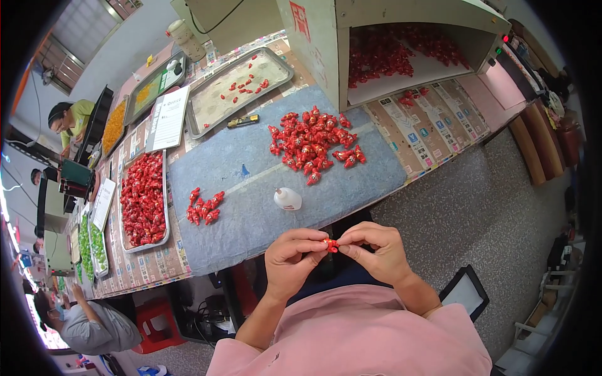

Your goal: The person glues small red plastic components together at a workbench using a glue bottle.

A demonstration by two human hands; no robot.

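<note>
Both hands, left [290,255] and right [378,250], pinch one red piece [330,245] between fingertips, close before the glue bottle [287,198]; small pile [204,207] left of the bottle, big pile [314,143] beyond it, within reach.

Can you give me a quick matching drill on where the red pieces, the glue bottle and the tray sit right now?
Things:
1. small red piece
2. white bottle
3. big red pile
4. full tray

Places:
A. left of the blue mat
B. pinched between left hand and right hand
C. upright on the mat's near part
D. mat's far part, by the cabinet

Pairs: 1-B, 2-C, 3-D, 4-A
</note>
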